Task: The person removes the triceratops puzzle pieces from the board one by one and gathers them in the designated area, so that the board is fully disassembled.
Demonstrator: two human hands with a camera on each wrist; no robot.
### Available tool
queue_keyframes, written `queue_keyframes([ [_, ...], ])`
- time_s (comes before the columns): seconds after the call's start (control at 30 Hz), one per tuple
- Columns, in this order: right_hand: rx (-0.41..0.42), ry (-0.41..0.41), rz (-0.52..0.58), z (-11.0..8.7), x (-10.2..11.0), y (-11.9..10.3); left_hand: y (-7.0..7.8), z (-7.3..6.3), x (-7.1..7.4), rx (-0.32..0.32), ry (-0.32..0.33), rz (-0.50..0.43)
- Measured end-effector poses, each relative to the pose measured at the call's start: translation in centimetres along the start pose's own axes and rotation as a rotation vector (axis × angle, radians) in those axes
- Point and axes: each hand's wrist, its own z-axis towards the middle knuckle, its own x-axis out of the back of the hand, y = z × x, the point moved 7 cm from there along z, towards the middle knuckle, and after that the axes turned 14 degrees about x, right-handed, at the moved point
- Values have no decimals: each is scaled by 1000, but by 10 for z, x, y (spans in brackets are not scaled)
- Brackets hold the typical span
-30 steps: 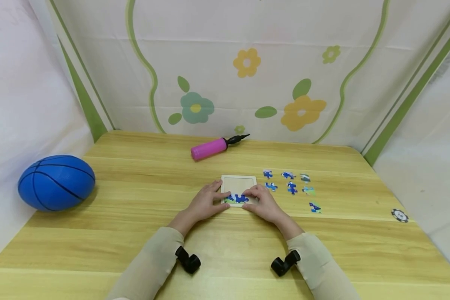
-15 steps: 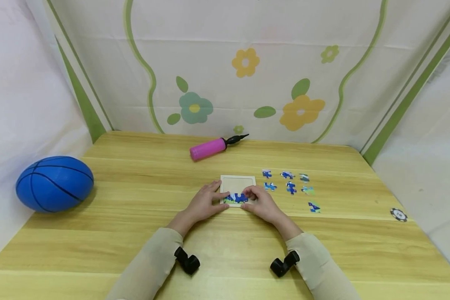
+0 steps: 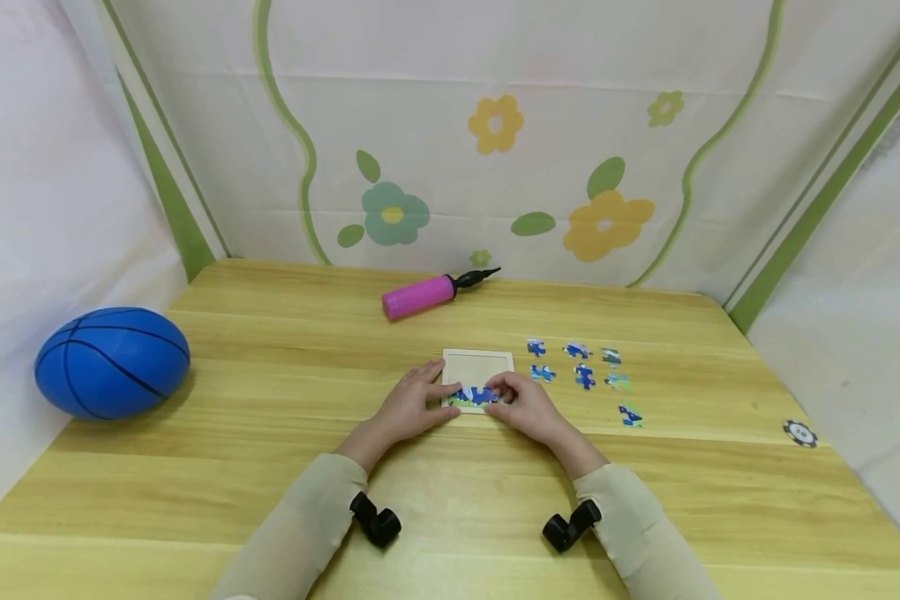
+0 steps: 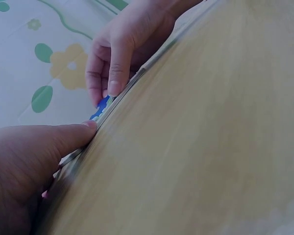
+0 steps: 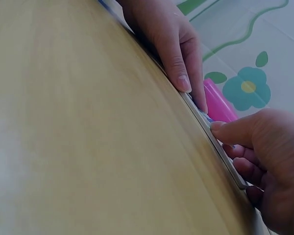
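A square wooden puzzle tray (image 3: 477,367) lies on the table, with joined blue and green jigsaw pieces (image 3: 465,395) along its near side. My left hand (image 3: 408,406) rests at the tray's left side, fingers extended, its index fingertip on the pieces and its thumb (image 4: 73,134) at the near edge. At the right end of that row, my right hand (image 3: 527,407) pinches a blue puzzle piece (image 3: 483,396) with thumb and curled index finger; the piece still lies in the tray. The right hand's other fingers (image 5: 247,169) curl beside the tray's right side.
Several loose puzzle pieces (image 3: 585,377) lie right of the tray. A pink hand pump (image 3: 418,297) with a black nozzle lies behind it. A blue ball (image 3: 112,363) sits at the far left, and a round black-and-white chip (image 3: 800,432) near the right edge. Patterned cloth (image 3: 435,125) surrounds the table.
My right index finger has drawn back from a straighter reach over the blue piece into a curl. The row of pieces has shifted very slightly; my left hand keeps its place.
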Motion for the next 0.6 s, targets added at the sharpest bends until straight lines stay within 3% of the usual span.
queue_keyframes([
  [0.43,65,-27,-90,3,2,-4,-1,1,-1,37,-14,33],
  [0.6,49,-33,-61,1,9,-7,0,1,0,39,-13,30],
])
